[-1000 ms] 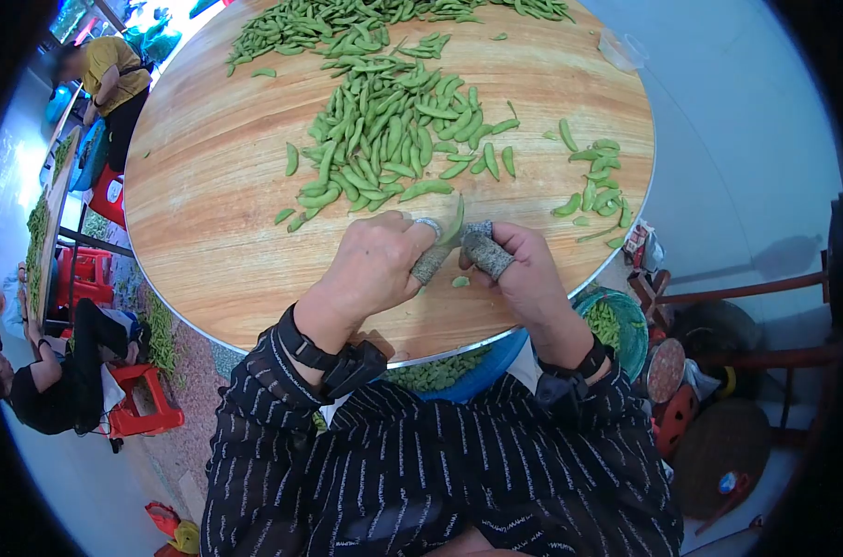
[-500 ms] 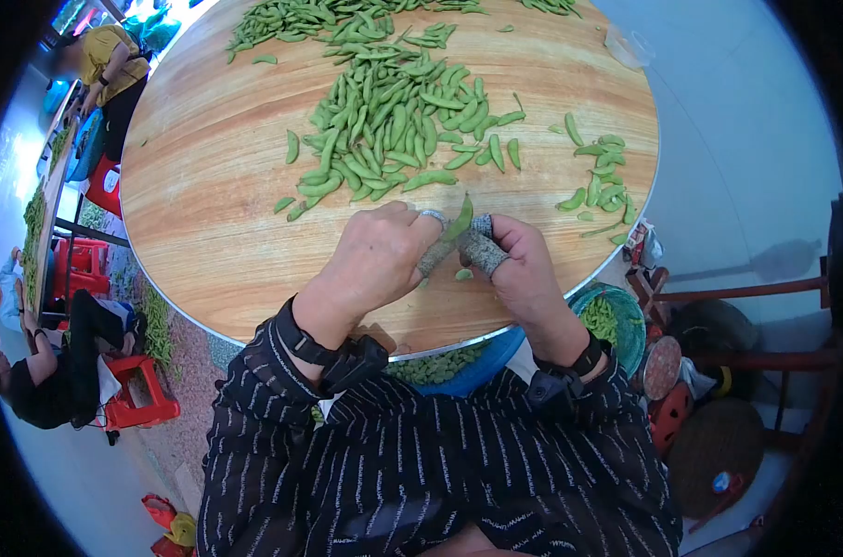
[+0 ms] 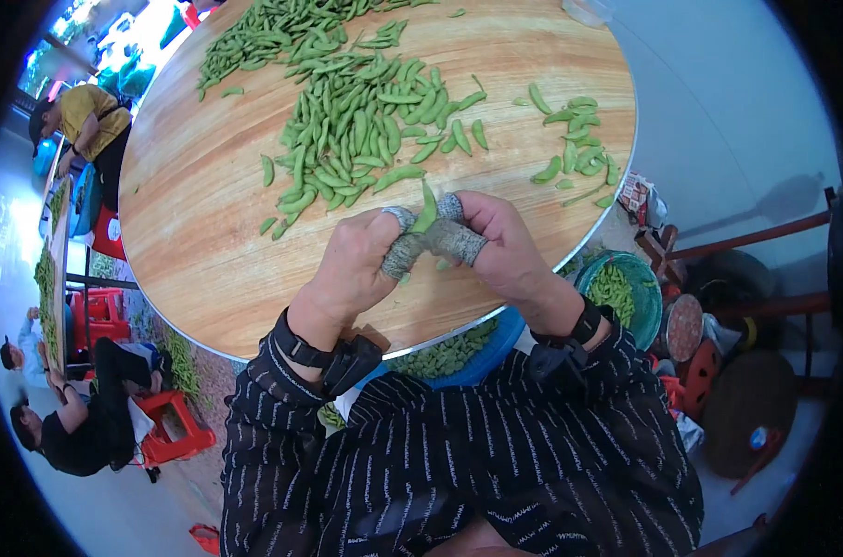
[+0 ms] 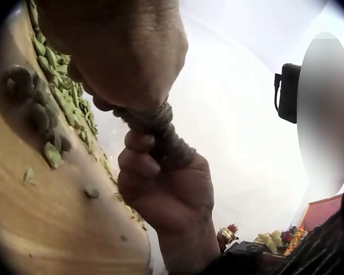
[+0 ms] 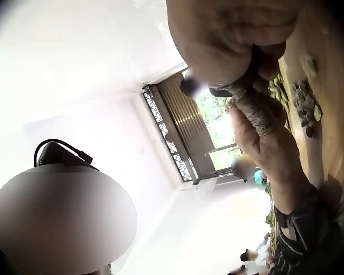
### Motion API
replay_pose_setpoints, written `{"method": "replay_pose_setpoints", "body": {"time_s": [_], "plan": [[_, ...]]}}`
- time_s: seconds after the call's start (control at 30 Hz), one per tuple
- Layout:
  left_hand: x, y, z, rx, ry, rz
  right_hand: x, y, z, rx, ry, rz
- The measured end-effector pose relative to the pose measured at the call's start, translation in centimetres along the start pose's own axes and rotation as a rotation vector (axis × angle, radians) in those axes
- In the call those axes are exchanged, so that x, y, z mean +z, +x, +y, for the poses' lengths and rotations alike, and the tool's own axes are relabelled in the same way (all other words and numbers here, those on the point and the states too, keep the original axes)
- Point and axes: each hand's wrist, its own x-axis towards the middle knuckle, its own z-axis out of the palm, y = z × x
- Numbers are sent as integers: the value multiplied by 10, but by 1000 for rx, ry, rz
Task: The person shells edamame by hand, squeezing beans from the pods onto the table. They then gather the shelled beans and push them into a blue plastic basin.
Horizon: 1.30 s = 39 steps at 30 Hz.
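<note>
A green soybean pod [image 3: 427, 209] points up between the wrapped fingertips of both hands, low over the round wooden table [image 3: 236, 297]. My left hand [image 3: 347, 260] pinches it from the left with thumb and curled forefinger. From the right, my right hand [image 3: 510, 246] pinches near its lower end. Grey cloth sleeves [image 3: 459, 243] cover thumbs and forefingers, and the thumbs meet at the pod. In the left wrist view the right hand [image 4: 169, 192] appears below the near hand; fingers hide the pod there. A few loose green beans [image 4: 91, 193] lie on the tabletop below.
A large heap of pods [image 3: 347, 130] spreads ahead, with a smaller group [image 3: 584, 139] at the right. Below the table's near edge sits a blue basin [image 3: 507, 339] of shelled beans. A green basket [image 3: 652, 302] of pods stands right. People sit at another table at left.
The hands have drawn closer, and the right thumb now meets the left thumb at the pod. The head view has shifted, moving the table and heap up and left.
</note>
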Motion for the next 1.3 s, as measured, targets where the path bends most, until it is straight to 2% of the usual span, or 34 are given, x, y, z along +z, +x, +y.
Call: {"method": "replay_pose_setpoints", "body": {"time_s": [0.03,0.1,0.13,0.2,0.23,0.3,0.33,0.4,0.43,0.5,0.53,0.6,0.63,0.7,0.73,0.8,0.93,1.0,1.03,1.1,1.13,1.2,1.3], "plan": [[1,0,3,8,5,-4,2,1,0,-9,1,3],[3,-3,9,-252,-406,43,8,4,6,-242,-81,40],[5,-3,10,-235,-406,38,7,5,7,-255,-89,49],[12,-4,10,-409,-846,161,5,6,11,-389,-190,31],[12,-2,10,-399,-847,157,5,6,11,-396,-196,36],[9,0,8,-306,-340,79,5,5,10,-354,-290,133],[9,1,7,-295,-343,78,4,4,11,-360,-299,138],[8,1,5,-144,-26,152,5,1,13,-9,109,109],[6,0,5,-138,-29,155,7,-1,10,-13,103,112],[4,-2,6,75,227,120,14,-5,2,90,243,120],[5,-2,7,84,220,126,16,-6,1,87,232,125],[6,-4,10,75,108,218,22,-8,0,-55,105,124],[7,-4,13,83,105,225,26,-8,-2,-60,95,125],[6,-5,18,-198,-331,266,34,-6,-8,-204,-182,196],[9,-5,15,-187,-337,263,34,-5,-5,-209,-189,205],[14,-5,6,-169,-480,365,30,-1,3,-311,-494,235],[7,-6,9,-254,-646,291,33,-7,-1,-420,-673,237],[6,-5,7,-354,-940,219,36,-10,-2,-528,-784,238],[2,-5,7,-355,-935,234,36,-10,-2,-532,-782,224],[-3,-4,8,-572,-1219,86,34,-8,-3,-320,-587,220],[-5,-3,8,-572,-1217,98,34,-7,-3,-321,-587,209],[-8,-2,8,-545,-995,-11,34,-6,-4,-146,-188,200],[-10,-2,4,-505,-941,-80,25,-3,9,-50,-234,184]]}}
